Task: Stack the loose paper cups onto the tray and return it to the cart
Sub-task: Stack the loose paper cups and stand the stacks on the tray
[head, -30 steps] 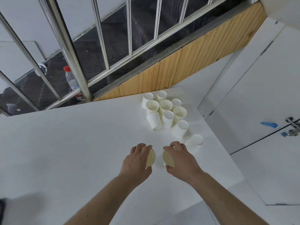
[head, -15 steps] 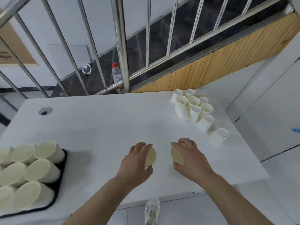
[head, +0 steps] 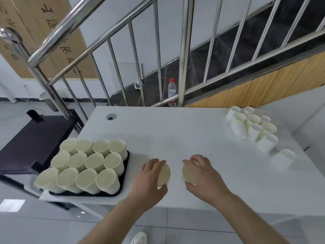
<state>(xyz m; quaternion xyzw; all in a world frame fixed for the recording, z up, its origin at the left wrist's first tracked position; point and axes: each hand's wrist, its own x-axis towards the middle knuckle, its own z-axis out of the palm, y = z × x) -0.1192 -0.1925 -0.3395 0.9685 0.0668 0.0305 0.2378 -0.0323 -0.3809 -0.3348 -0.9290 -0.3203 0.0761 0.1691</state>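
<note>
Two paper cups are held, one in the left hand [head: 149,180], one in the right hand [head: 204,175], mouths facing; the tray [head: 127,156] lies just left on the counter [head: 193,131], nearer the left hand; loose cups [head: 253,127] stand far right.

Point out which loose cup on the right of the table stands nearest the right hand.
The lone cup at the near end of the loose group, standing apart from the cluster behind it, is closest to the right hand.

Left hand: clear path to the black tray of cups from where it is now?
Probably yes. The left hand grips a white paper cup just right of the black plastic tray, with only bare white table between. The tray's twelve cup stacks are exposed from above.
</note>
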